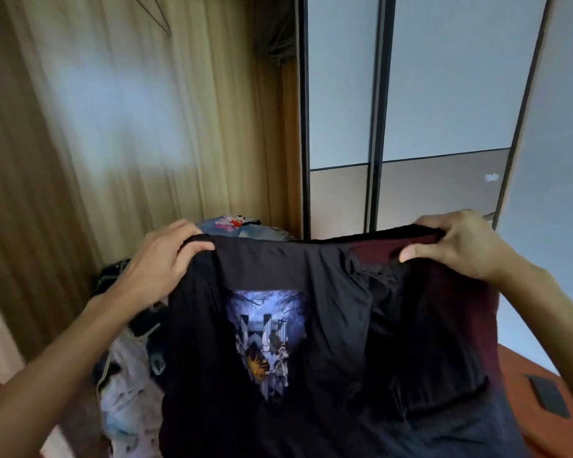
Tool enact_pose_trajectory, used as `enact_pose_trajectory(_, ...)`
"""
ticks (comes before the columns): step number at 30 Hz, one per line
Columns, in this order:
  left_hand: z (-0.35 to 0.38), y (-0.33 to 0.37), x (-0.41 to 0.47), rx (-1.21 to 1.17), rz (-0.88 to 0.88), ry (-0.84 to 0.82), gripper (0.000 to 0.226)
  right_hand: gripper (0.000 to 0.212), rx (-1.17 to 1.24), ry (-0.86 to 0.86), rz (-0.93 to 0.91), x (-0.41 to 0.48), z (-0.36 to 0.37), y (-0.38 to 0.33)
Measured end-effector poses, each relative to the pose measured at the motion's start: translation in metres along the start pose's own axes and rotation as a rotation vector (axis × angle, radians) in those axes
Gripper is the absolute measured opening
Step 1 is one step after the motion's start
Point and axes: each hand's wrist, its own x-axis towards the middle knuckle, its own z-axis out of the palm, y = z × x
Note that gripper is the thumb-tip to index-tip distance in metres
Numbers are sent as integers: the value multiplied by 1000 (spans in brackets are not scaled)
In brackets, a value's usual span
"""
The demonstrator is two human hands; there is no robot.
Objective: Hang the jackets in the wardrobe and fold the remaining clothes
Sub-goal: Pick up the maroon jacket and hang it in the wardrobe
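A black T-shirt [298, 266] with a blue printed picture on its front hangs in the air in front of me. My left hand [161, 259] pinches its top left edge and my right hand [467, 246] pinches its top right edge. A dark maroon garment [450, 292] hangs bunched together with the shirt under my right hand. The wardrobe [411, 110] stands behind, its grey sliding doors closed.
A pile of mixed clothes [129, 375] lies low at the left, below the shirt, with more colourful fabric [235, 224] behind it. Beige curtains [113, 110] fill the left. An orange-brown surface [523, 391] with a dark flat object [548, 396] sits at the lower right.
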Motion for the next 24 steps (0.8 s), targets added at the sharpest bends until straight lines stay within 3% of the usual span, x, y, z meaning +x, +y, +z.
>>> enact_pose_trajectory(2,-19,-5,13,45,-79,8,28,26,85,24,-5,23,13,-5)
enact_pose_trajectory(5,-36,-20,23,64,-217,33,28,48,232,71,-31,58,37,-10)
enact_pose_trajectory(7,-46,-33,29,52,-291,64,41,59,313,91,-18,80,59,-14)
enact_pose_trajectory(11,-72,-60,41,285,-221,57,56,70,269,184,-27,127,103,-30)
enact_pose_trajectory(15,-94,-92,53,353,-289,143,60,44,256,217,-108,183,131,-61)
enact_pose_trajectory(21,-124,-134,77,192,-493,315,58,26,428,245,-244,265,157,-120)
enact_pose_trajectory(24,-133,-147,95,109,-534,365,60,32,530,299,-319,300,164,-156)
